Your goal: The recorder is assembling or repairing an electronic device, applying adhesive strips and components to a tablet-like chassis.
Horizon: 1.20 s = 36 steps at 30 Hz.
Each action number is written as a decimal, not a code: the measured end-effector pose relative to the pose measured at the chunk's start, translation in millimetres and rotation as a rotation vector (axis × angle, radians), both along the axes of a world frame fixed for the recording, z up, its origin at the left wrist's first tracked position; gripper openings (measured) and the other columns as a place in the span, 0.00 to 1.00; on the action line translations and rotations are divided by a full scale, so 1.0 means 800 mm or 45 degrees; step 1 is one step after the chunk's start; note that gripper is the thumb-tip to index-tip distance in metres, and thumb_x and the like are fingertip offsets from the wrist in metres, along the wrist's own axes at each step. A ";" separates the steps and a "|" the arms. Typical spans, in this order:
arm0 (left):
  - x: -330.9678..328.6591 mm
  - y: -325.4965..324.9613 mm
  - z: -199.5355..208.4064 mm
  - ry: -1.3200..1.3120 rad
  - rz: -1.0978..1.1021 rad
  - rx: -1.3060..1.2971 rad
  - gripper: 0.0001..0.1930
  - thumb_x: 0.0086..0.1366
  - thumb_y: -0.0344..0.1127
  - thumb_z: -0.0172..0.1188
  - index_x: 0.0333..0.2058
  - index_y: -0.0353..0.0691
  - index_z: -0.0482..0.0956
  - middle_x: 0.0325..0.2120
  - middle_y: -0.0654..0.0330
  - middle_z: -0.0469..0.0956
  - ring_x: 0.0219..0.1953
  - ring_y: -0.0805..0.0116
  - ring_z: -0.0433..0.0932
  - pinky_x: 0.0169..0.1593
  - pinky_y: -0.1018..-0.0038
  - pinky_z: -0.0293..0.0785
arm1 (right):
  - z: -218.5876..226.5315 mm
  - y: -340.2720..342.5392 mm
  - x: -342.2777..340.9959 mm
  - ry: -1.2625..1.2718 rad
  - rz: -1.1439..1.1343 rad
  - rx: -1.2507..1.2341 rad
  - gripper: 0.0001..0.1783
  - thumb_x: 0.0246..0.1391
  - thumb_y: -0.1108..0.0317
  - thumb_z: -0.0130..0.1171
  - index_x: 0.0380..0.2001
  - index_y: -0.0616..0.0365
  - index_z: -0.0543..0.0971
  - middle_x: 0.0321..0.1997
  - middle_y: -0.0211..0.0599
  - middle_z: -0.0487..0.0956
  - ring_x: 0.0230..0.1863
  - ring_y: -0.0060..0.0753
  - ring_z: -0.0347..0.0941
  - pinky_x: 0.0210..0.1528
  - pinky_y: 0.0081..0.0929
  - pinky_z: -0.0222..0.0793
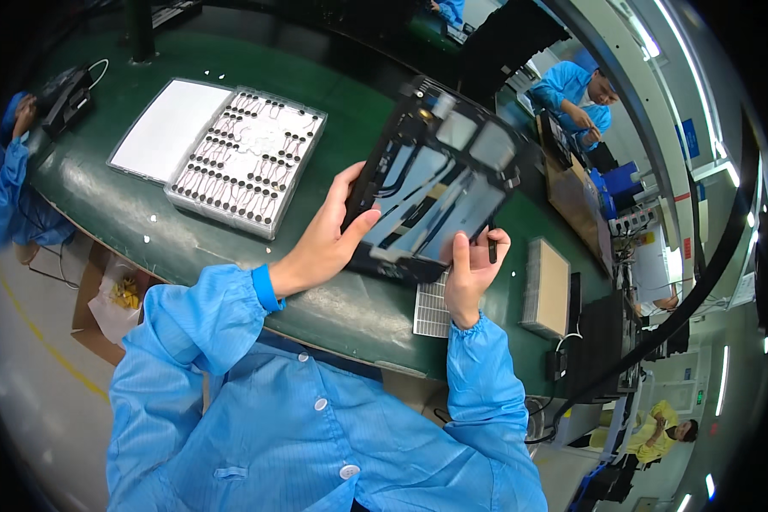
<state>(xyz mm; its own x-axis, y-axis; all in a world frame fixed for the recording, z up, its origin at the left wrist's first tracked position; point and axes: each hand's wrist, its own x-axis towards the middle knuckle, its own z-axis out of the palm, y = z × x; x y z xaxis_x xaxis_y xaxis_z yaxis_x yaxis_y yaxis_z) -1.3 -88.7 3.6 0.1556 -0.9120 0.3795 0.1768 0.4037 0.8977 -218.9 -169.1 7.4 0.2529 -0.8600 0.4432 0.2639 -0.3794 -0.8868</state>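
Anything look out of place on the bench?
Small white bits lie scattered on the green table around the tray of black parts; they look like stray scraps, too small to identify. Nothing else stands out.

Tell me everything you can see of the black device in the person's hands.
The device is a flat, roughly rectangular black unit with its inner side facing the camera. Shiny grey-blue panels fill much of it, with two smaller pale ones near the far end and dark strips across the face. It looks like plastic and metal, though slightly blurred. It is held up at a slant over the green table. The left hand grips its left side; the right hand holds its near right corner.
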 end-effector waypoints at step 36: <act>0.032 0.013 -0.028 -0.424 -0.070 0.227 0.15 0.74 0.42 0.45 0.49 0.39 0.71 0.45 0.50 0.76 0.45 0.50 0.77 0.49 0.60 0.72 | -0.009 -0.364 0.236 0.825 -0.202 0.597 0.24 0.47 0.54 0.74 0.37 0.63 0.79 0.33 0.35 0.80 0.30 0.32 0.76 0.32 0.33 0.73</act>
